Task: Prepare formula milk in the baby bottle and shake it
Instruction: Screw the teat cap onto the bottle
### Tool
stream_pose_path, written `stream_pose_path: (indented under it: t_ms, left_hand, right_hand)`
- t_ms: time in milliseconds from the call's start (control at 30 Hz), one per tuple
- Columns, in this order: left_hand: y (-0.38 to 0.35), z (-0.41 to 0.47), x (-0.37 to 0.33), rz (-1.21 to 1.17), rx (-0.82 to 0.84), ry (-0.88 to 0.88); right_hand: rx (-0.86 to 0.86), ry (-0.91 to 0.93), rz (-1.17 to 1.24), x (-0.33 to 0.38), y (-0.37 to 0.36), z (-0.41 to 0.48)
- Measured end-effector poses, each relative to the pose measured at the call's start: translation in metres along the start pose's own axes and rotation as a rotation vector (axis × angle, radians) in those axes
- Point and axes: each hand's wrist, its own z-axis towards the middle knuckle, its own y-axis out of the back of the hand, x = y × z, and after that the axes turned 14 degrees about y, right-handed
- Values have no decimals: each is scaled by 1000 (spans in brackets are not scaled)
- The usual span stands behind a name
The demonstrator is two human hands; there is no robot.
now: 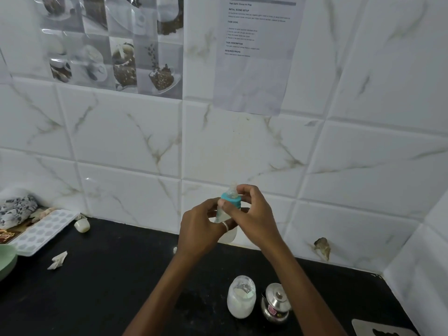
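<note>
Left hand gripped the bottle above the counter; right hand pinched its collar (teal).

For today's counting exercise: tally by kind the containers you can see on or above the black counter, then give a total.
Baby bottle, held in both hands: 1
Glass jar with white powder: 1
Steel pot with lid: 1
Green bowl: 1
Total: 4

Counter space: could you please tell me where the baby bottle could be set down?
Bare black counter lies between the torn wrapper and glass jar. Crowded: the ice tray corner left, and jar beside steel pot.
</note>
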Motion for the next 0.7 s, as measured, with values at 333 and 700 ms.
stream_pose_path:
  t_ms: [333, 700]
  left_hand:
    - [0, 1, -1, -3, 26, -6]
    - [5, 5, -1, 23, 93, -8]
  right_hand:
    - [147, 17, 95, -2, 21, 6]
    - [247, 39, 173, -11, 32, 10]
